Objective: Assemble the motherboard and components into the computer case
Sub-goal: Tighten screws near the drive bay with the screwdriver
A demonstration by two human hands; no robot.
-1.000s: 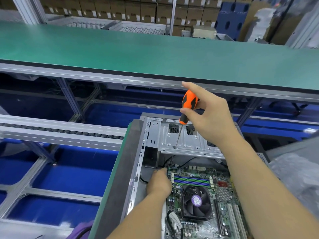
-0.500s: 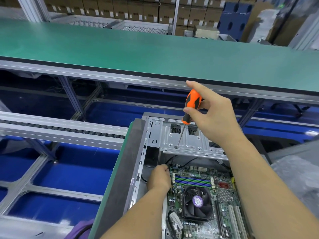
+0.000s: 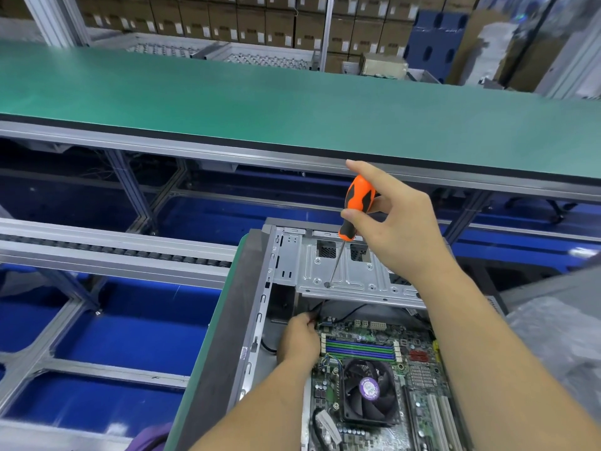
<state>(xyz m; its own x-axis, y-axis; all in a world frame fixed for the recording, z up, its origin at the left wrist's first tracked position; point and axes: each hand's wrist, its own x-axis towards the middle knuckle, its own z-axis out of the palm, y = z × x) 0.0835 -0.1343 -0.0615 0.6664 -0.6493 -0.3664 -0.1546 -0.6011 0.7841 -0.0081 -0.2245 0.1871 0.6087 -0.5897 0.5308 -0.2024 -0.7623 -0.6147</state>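
An open grey computer case [image 3: 257,307] lies at the lower middle with a green motherboard [image 3: 419,369] inside, carrying a black CPU fan [image 3: 369,393] and blue-green memory slots [image 3: 359,348]. My right hand [image 3: 400,229] grips an orange and black screwdriver [image 3: 356,203], whose tip rests on a screw in the silver drive bracket [image 3: 354,275]. My left hand [image 3: 297,341] sits at the board's top-left corner, fingers curled around a black cable [image 3: 320,307]; the fingertips are hidden.
A long green workbench [image 3: 292,102] runs across behind the case. A roller conveyor rail [image 3: 113,252] lies to the left over blue floor bins. Stacked cardboard boxes [image 3: 227,17] line the back. Grey plastic wrap [image 3: 559,346] lies at the right.
The view has shifted slightly. My right hand keeps the screwdriver on the bracket screw, and my left hand has crept a little up toward the cable at the board's corner.
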